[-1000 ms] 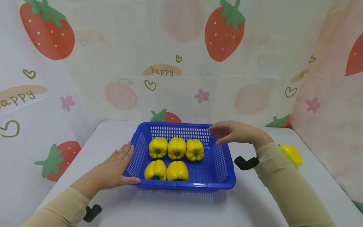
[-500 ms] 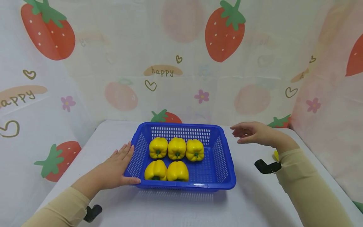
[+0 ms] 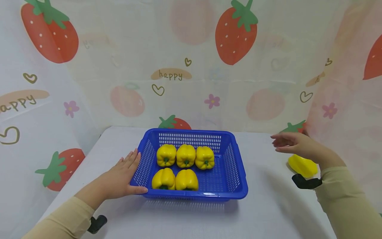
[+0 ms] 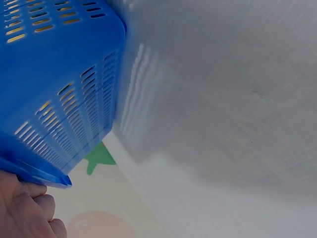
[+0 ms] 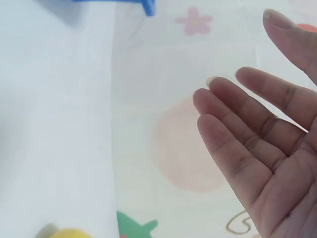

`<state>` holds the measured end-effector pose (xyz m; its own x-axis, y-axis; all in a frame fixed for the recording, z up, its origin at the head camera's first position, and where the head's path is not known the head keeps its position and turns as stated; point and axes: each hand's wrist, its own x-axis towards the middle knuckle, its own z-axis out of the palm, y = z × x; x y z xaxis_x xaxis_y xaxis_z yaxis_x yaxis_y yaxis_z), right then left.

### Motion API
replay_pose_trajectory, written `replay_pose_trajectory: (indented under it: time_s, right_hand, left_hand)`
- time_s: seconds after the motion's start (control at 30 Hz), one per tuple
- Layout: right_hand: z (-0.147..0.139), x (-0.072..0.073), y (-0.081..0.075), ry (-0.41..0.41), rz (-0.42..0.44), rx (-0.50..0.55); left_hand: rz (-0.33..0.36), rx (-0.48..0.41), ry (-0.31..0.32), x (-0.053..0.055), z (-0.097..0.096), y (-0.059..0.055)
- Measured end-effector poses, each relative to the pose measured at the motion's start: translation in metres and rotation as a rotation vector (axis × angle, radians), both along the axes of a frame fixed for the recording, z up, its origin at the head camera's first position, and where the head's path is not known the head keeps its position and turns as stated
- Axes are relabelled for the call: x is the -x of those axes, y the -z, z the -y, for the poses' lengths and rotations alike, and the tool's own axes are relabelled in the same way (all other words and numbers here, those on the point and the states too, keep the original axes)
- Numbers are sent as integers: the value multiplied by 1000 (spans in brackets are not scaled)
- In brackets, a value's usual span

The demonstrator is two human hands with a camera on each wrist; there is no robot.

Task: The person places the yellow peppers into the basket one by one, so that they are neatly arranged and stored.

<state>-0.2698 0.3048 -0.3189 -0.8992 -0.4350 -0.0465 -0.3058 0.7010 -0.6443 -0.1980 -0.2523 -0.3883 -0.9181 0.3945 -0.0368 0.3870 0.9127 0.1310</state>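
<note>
A blue plastic basket (image 3: pixel 238 166) stands mid-table with several yellow bell peppers (image 3: pixel 186 156) inside, three along the back and two at the front left. My left hand (image 3: pixel 119 177) rests on the basket's left rim, its fingers extended along the side and the thumb at the front corner. In the left wrist view, the basket's slotted wall (image 4: pixel 54 119) is close to the hand. My right hand (image 3: pixel 301 146) hovers over the table's right side, holding nothing, its fingers apart from the thumb. Below it lies another yellow bell pepper (image 3: pixel 302 166), partly covered by the hand and wrist.
The white table (image 3: pixel 262 205) carries the basket and the single pepper at its right edge. Printed curtains with strawberries (image 3: pixel 235 36) hang behind and on both sides. A black wrist strap piece (image 3: pixel 306 182) sticks out by the right sleeve.
My right hand has moved right, from above the basket's right rim to above the lone pepper. The left hand, the basket and the peppers in it have stayed in place.
</note>
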Motion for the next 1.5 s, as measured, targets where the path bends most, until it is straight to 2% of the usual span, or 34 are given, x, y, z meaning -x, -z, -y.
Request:
replay_pose_trajectory:
  time_s: [0.33, 0.53, 0.83, 1.03, 1.5]
  right_hand:
    - [-35, -3, 13, 109, -52, -115]
    - [-54, -6, 25, 179, -51, -152]
    - [-74, -7, 40, 284, 3, -162]
    - [-83, -8, 51, 323, 19, -175]
    - [-98, -12, 69, 407, 128, -187]
  left_hand:
    - [0, -6, 2, 0, 1, 1]
    - [3, -8, 2, 0, 1, 1]
    - [10, 5, -2, 2, 1, 2]
    - [7, 0, 0, 2, 1, 3]
    - [5, 1, -5, 3, 1, 4]
